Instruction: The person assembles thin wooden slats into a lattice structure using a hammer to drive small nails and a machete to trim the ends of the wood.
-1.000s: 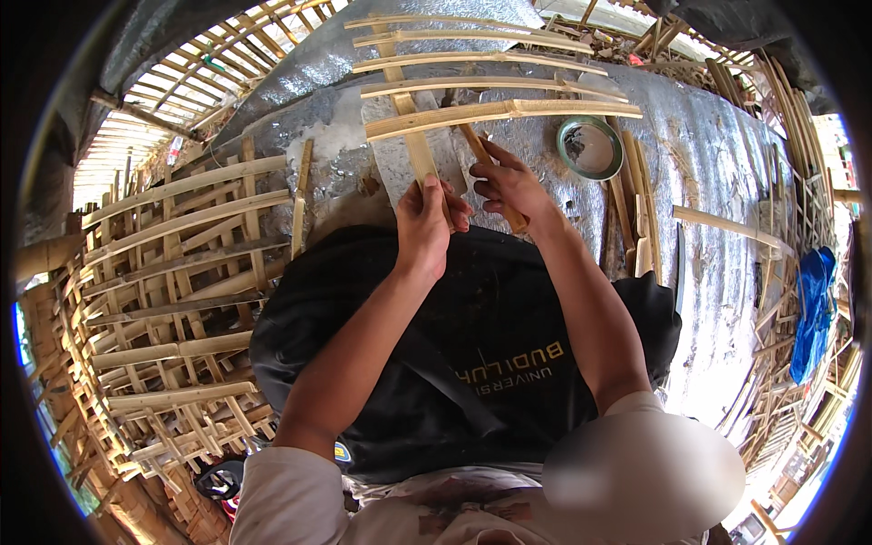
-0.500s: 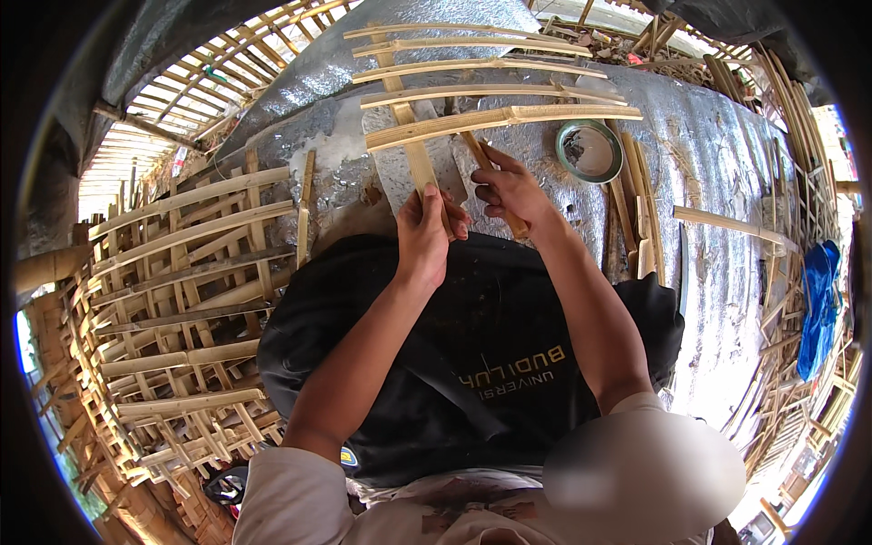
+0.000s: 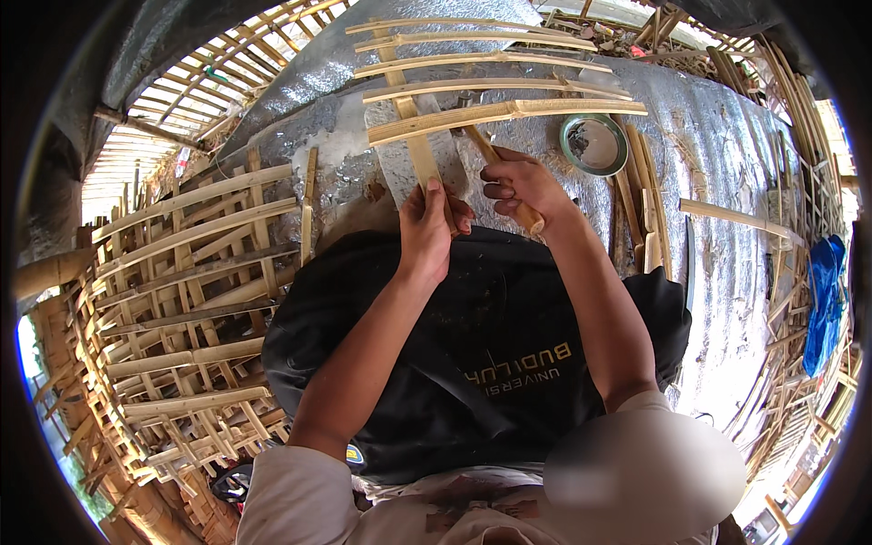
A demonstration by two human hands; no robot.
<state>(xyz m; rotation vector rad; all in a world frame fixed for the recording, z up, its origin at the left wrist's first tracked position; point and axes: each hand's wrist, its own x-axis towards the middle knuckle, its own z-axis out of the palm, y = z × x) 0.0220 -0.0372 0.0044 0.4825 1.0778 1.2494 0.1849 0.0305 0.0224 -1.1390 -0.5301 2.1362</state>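
Observation:
My left hand (image 3: 427, 222) is closed around the near end of a flat bamboo strip (image 3: 420, 159), thumb on top. Several bamboo slats (image 3: 490, 118) lie across that strip at spaced intervals, making a ladder-like frame. The fingers of my right hand (image 3: 525, 191) wrap round a wooden handle (image 3: 481, 143), just right of the strip. Its rounded butt points toward me, and its far end passes under the nearest slat. What sits at that far end is mostly hidden, so the tool's kind is unclear. Beneath the strip is a grey slab (image 3: 397, 168).
A green-rimmed round tin (image 3: 618, 163) stands right of the frame, near loose bamboo strips (image 3: 649, 195). Woven bamboo panels (image 3: 191, 300) are stacked at left. Black cloth (image 3: 427, 363) covers my lap. Silvery sheeting (image 3: 727, 272) and a blue plastic bag (image 3: 824, 304) are at right.
My right hand has turned and shifted slightly right, and the handle's butt shows more. My left hand keeps its hold on the strip. The whole view has shifted slightly.

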